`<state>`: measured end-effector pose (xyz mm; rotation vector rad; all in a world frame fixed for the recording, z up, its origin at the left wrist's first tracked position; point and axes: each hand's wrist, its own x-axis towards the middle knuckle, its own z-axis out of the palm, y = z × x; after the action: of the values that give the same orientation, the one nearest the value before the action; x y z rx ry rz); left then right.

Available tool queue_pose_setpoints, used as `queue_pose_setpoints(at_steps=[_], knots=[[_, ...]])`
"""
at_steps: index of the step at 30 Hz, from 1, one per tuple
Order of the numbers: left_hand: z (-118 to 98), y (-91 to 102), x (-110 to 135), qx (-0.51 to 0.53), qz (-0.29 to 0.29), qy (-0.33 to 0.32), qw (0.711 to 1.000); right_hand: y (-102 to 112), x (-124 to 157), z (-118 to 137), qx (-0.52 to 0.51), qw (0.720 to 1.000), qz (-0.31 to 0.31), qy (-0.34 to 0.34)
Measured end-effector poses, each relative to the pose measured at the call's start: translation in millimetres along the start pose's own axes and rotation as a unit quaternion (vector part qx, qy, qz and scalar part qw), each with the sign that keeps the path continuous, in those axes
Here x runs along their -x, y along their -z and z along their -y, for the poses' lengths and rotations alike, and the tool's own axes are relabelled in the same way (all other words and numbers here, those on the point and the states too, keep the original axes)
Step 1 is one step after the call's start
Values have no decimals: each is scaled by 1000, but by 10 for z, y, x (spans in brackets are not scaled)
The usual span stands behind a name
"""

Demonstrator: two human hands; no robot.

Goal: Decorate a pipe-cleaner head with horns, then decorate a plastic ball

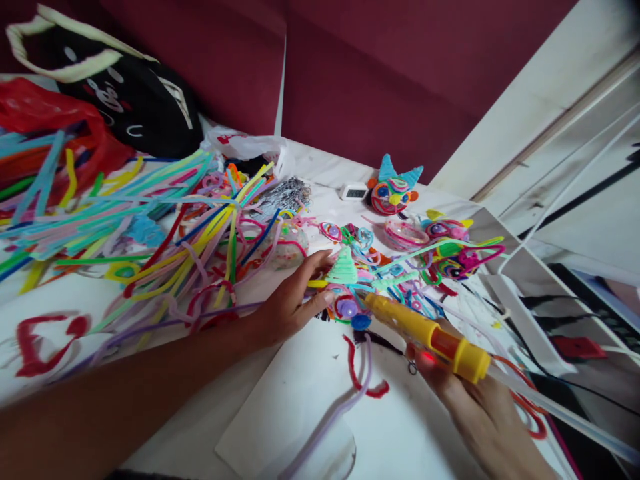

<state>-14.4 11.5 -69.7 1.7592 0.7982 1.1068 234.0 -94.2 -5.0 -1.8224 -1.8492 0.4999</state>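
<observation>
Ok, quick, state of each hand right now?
Left hand: fingertips and thumb at the green pipe-cleaner cone; whether it grips it cannot be told.
Right hand: closed around the yellow glue gun.

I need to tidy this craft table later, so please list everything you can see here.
pipe cleaners: many, mixed colours, heaped at left
bag: one, black with cream trim, back left
plastic bag: one, red, far left
display unit: one, white, back middle
cat-face figure: one, multicolour with teal ears, beside the display unit
cone: one, light green, centre
glue gun: one, yellow and orange, front right
left hand: fingertips at the cone
right hand: gripping the glue gun
</observation>
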Motion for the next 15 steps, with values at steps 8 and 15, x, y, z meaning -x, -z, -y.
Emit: queue_pose_setpoints(at_steps=[8,15], knots=[[-21,-8,-2,-8,-7,9,1000,-3,97,-180,-1,999,-6,-33],[-5,-11,1,-7,-5,9,1000,9,174,-299,10,999,1,-43]])
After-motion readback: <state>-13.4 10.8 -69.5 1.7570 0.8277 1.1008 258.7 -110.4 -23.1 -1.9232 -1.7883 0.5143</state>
